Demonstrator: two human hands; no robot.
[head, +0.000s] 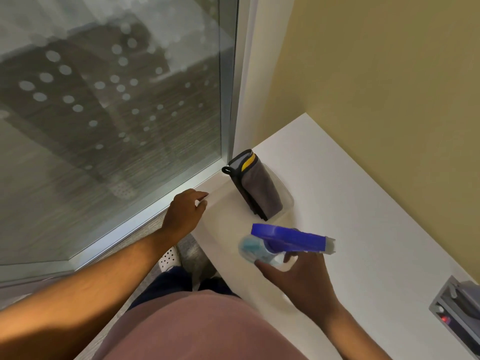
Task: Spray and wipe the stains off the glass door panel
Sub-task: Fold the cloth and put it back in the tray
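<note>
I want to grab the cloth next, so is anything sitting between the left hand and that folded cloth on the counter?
Nothing visible does. The left hand rests at the near edge of the white counter, and only bare counter lies between it and the folded grey cloth. The spray bottle, at the right hand, is off to the side.

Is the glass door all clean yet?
Not yet. The right hand holds the spray bottle, so spraying seems about to start. The left hand rests empty on the white counter. The folded grey cloth lies untouched in its clear tray. The glass door panel looks hazy and unwiped.
</note>
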